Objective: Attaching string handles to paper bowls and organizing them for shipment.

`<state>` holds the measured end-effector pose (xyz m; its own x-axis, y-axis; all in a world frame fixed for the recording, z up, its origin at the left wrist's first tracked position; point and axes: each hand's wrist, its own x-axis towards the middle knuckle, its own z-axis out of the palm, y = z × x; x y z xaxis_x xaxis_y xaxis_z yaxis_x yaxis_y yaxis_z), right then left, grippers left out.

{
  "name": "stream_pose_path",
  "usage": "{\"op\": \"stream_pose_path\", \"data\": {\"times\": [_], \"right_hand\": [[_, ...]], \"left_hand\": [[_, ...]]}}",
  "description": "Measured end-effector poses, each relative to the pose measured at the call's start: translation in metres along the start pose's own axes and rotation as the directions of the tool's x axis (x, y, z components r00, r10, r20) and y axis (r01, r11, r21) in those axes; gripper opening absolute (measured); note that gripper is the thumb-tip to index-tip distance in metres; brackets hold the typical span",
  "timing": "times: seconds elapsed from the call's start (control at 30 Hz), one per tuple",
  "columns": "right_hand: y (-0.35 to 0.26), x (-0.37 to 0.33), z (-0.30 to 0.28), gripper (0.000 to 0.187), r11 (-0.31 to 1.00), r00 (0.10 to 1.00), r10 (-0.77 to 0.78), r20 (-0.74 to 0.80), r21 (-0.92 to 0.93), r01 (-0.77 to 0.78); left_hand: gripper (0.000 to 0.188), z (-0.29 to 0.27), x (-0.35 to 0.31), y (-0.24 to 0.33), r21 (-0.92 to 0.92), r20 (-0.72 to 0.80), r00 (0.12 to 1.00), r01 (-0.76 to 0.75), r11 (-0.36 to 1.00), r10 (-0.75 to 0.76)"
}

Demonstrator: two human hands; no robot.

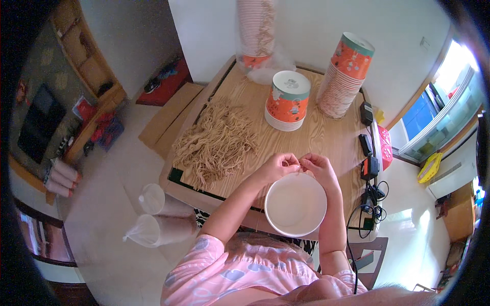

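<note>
A white paper bucket [295, 206] stands with its open mouth up at the table's near edge, between my forearms. At its far rim my left hand [280, 167] and my right hand [316, 166] meet, fingertips pinched close together. Between them shows a bit of thin tan string, mostly hidden by the fingers. To the left lies a loose heap of tan strings [217, 137]. Beyond my hands, a short stack of upside-down paper buckets [288, 102], orange with a green band, rests on the wood-grain table [255, 109].
Tall bucket stacks stand at the back right [347, 76] and, in clear plastic, at the back [256, 35]. Black adapters [369, 168] and tangled cables [376, 201] line the right edge. Bagged bucket stacks [171, 230] lie on the floor at left.
</note>
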<state>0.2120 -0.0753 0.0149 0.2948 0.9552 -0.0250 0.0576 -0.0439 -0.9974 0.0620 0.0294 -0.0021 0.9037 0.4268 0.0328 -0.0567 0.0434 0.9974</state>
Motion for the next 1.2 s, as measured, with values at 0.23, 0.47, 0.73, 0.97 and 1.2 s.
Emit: {"op": "stream_pose_path", "data": {"times": [0.23, 0.47, 0.73, 0.97, 1.2], "right_hand": [[-0.018, -0.012, 0.004, 0.005, 0.954, 0.99, -0.081, -0.118, -0.295, 0.043], [-0.035, -0.019, 0.013, 0.008, 0.871, 0.957, -0.235, -0.167, -0.473, 0.132], [-0.043, -0.022, 0.017, 0.012, 0.792, 0.942, -0.315, -0.114, -0.578, 0.195], [-0.04, -0.02, 0.017, 0.013, 0.779, 0.943, -0.323, -0.079, -0.589, 0.217], [-0.028, -0.015, 0.011, 0.01, 0.791, 0.931, -0.324, -0.165, -0.588, 0.171]], "left_hand": [[0.01, 0.006, -0.002, 0.014, 0.02, -0.101, 0.995, -0.005, 1.0, 0.007], [0.013, 0.002, 0.004, 0.01, -0.056, -0.132, 0.989, 0.061, 0.997, -0.068], [0.015, -0.002, 0.009, 0.004, -0.107, -0.116, 0.985, 0.116, 0.988, -0.128], [0.012, -0.004, 0.007, -0.002, -0.051, -0.128, 0.988, 0.083, 0.995, -0.089], [0.01, -0.003, 0.006, -0.001, -0.07, -0.144, 0.988, 0.048, 0.996, -0.058]]}}
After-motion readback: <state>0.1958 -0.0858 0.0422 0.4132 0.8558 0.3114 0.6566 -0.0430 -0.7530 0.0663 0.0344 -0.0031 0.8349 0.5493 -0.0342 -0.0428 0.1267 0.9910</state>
